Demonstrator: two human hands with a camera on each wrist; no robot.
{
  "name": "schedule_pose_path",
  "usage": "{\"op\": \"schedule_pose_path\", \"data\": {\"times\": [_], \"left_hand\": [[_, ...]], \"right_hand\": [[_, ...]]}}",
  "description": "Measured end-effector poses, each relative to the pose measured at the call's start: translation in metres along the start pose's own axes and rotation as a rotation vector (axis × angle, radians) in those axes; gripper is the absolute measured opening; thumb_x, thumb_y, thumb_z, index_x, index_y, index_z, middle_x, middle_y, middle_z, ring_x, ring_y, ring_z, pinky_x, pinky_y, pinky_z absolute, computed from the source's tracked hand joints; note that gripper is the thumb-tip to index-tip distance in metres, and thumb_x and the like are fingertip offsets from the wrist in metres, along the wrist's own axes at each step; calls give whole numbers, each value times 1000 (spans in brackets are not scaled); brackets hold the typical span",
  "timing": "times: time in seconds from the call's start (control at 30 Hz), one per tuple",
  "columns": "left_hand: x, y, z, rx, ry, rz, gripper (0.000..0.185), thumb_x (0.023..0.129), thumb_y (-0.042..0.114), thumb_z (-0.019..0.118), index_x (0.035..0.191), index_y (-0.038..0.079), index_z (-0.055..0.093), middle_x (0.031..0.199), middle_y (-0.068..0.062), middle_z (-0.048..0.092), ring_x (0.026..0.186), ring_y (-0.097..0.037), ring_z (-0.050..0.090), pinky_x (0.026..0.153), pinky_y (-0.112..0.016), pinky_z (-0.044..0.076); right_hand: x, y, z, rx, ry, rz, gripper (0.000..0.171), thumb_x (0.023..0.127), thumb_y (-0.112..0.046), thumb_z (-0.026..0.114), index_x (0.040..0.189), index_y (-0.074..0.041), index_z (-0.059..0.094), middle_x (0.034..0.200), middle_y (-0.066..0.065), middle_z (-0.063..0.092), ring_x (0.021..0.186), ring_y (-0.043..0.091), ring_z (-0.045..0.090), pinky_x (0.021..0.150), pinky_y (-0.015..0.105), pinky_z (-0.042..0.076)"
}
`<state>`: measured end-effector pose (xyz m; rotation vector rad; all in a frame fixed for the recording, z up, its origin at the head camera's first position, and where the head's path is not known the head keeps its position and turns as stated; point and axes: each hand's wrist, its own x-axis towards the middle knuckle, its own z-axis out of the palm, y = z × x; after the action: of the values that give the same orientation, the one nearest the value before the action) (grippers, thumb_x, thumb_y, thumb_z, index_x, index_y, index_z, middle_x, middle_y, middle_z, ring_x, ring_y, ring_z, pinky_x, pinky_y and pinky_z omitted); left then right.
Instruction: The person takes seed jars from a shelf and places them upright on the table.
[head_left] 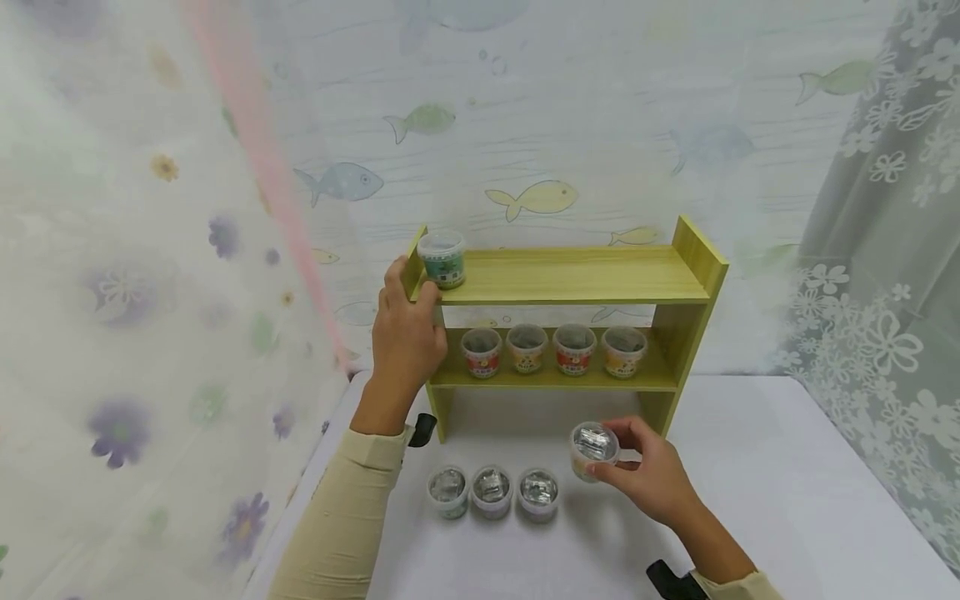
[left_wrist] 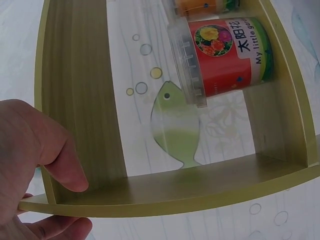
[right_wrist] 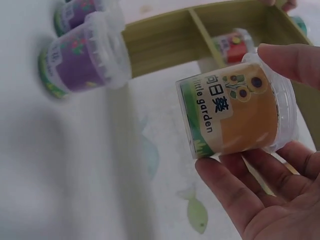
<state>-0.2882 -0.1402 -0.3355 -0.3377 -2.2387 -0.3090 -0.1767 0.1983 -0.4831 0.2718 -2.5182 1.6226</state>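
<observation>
**Holding an orange tub in front of the shelf**

Pinching a small orange-labelled tub (head_left: 594, 450) between thumb and fingertips, the right hand (head_left: 651, 477) hovers just above the white desk (head_left: 787, 500), at about 5 o'clock from the wooden shelf (head_left: 570, 275). Its grip is grasping the tub, whose clear lid faces up in the head view; the right wrist view shows a sunflower label and the words "little garden".

The left hand (head_left: 405, 337) is at the shelf's left end, about 9 o'clock from its middle. Its grip is closed around the left side panel, thumb inside and fingers outside, as the left wrist view shows.

A green-labelled tub (head_left: 442, 258) stands on the top board, hard against the left end, just beside the left hand's fingertips. Four tubs (head_left: 552, 350) stand in a row on the lower board, apart from one another. Three more tubs (head_left: 492, 492) sit in a close row on the desk, at 9 o'clock from the held tub.
</observation>
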Motion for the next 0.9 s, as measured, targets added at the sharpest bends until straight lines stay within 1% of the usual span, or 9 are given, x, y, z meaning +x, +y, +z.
{"op": "schedule_pose_path", "data": {"times": [0.2, 0.3, 0.43, 0.53, 0.63, 0.77, 0.9], "left_hand": [[0, 2, -1, 5, -2, -4, 28, 84, 4, 66, 111, 8, 59, 160, -21, 25, 108, -44, 55, 70, -55, 55], [1, 2, 0, 7, -6, -7, 28, 84, 5, 66, 111, 8, 59, 160, -21, 25, 109, -44, 55, 71, -55, 56], [0, 2, 1, 8, -4, -10, 28, 84, 5, 66, 111, 8, 58, 160, -21, 24, 109, -44, 54, 70, -55, 56], [0, 1, 0, 1, 0, -10, 27, 84, 4, 66, 110, 8, 58, 160, -21, 25, 109, -44, 55, 70, -55, 56], [0, 3, 1, -11, 1, -9, 27, 84, 4, 65, 109, 8, 58, 160, -21, 26, 110, -45, 55, 69, -56, 56], [1, 3, 2, -17, 4, -3, 26, 84, 3, 65, 109, 8, 59, 160, -21, 26, 113, -44, 55, 70, -55, 56], [0, 2, 3, -5, 12, -3, 25, 84, 4, 66, 108, 8, 59, 160, -21, 26, 112, -44, 55, 70, -54, 56]], "right_hand": [[-4, 15, 7, -9, 27, 39, 59, 75, -26, 93, 123, -12, 63, 114, 6, 70, 105, 17, 66, 81, 26, 60], [-7, 21, 9, -27, 21, 55, 59, 75, -26, 94, 122, -12, 63, 115, 6, 70, 105, 17, 66, 82, 26, 60], [-11, 29, 14, -17, 6, 79, 61, 73, -26, 94, 123, -12, 62, 117, 7, 69, 107, 19, 66, 81, 26, 60], [-13, 35, 20, -3, -6, 110, 63, 72, -27, 96, 123, -13, 62, 119, 6, 69, 108, 20, 65, 81, 25, 59], [-14, 41, 25, -9, -20, 140, 64, 71, -29, 96, 123, -14, 62, 120, 5, 68, 111, 21, 65, 82, 26, 60], [-14, 45, 29, -13, -27, 155, 65, 70, -31, 97, 122, -15, 61, 122, 5, 68, 113, 22, 65, 84, 29, 60], [-15, 48, 32, -28, -17, 160, 65, 69, -30, 97, 122, -15, 62, 121, 4, 69, 111, 21, 65, 82, 27, 60]]}}
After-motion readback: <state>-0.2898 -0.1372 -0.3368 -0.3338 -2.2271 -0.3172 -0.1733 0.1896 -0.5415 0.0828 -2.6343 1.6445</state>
